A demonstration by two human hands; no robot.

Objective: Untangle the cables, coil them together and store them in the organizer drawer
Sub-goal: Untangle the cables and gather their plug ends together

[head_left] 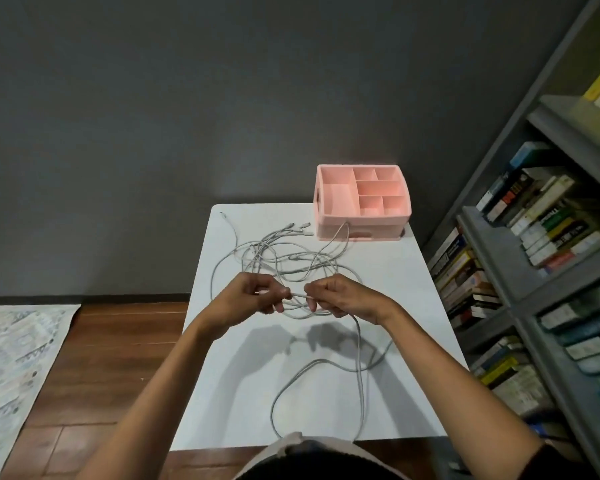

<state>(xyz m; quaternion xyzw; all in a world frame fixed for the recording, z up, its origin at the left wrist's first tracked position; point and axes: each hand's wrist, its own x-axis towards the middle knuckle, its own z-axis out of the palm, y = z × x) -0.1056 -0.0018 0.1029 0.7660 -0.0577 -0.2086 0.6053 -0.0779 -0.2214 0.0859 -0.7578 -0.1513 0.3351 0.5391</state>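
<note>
Left hand [257, 294] and right hand [340, 296] each pinch the tangled cables [291, 258]; which strand is indistinct.

We saw a dim room; overhead light brightened the white table [388, 271], shadows fell toward us, and the bookshelf [520, 306] bowed, blurred at the edge.
</note>
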